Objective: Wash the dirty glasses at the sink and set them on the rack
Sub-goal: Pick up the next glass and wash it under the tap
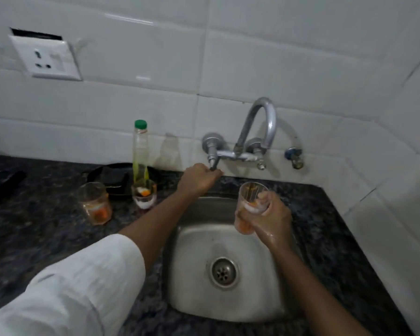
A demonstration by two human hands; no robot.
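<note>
Right hand (269, 214) wraps a dirty glass (251, 204) over the sink (228, 309), near the spout, presumably ready for rinsing. Left hand (199, 177) pinches the tap handle (213, 163), likely to start water. Two more soiled glasses (95, 202) wait on the dark speckled bench (34, 226). White tiled wall; no rack visible.

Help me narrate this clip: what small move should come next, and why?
Probably turn the tap handle that the left hand grips: no water runs from the spout, and the right hand holds the orange-stained glass over the sink.
</note>
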